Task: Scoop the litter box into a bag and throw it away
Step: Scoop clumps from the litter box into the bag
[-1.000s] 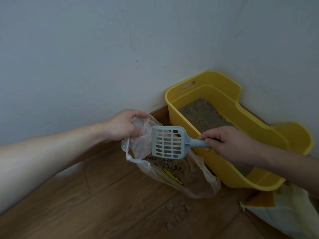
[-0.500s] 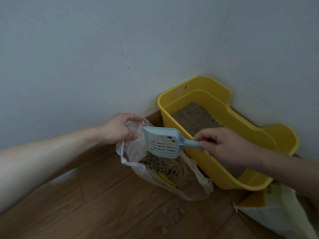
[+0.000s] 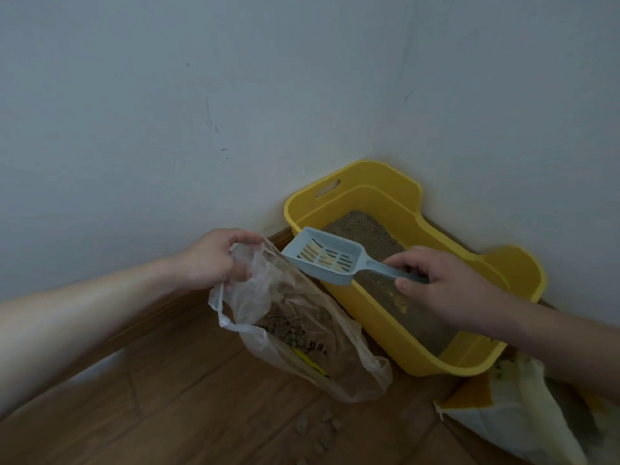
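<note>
against the corner wall, a glossy yellow litter box (image 3: 416, 226) holds gritty litter. right hand (image 3: 446, 290) pinches the slotted blue scoop (image 3: 327, 258), now swung level over the box, seemingly empty. left hand (image 3: 214, 260) grips the crinkled clear bag (image 3: 302, 330) beside it.

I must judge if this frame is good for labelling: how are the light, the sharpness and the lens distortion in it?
Head view: dim, flat light with soft shadows and no glare; the scoop, the yellow litter box and the plastic bag are fairly sharp; the left forearm and the clumps on the floor near the edges look soft; the wide lens bends the skirting board.
</note>
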`<state>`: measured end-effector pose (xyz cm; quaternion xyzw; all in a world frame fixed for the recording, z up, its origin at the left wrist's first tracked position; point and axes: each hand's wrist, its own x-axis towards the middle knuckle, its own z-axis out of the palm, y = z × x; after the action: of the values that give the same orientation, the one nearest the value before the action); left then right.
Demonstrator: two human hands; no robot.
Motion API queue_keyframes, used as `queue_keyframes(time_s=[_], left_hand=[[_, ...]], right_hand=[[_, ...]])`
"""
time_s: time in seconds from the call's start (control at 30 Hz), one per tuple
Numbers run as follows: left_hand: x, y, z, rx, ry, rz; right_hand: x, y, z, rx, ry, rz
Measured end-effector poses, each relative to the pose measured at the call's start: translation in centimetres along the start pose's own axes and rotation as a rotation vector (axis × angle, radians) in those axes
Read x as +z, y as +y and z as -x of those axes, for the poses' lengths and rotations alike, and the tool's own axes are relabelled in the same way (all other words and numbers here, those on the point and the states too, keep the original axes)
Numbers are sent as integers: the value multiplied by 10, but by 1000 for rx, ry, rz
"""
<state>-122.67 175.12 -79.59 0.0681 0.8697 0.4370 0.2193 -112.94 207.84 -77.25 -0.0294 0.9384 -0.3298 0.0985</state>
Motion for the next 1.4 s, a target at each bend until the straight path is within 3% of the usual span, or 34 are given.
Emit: queue_keyframes(time_s=[1.0, 1.17, 1.4], left_hand=[[25, 8, -57, 46, -69, 163], [26, 1, -63, 46, -72, 174], [26, -5, -67, 30, -88, 174]], right_hand=[[80, 83, -156, 621, 157, -290], [96, 83, -174, 663, 190, -366], [110, 75, -178, 600, 78, -343]])
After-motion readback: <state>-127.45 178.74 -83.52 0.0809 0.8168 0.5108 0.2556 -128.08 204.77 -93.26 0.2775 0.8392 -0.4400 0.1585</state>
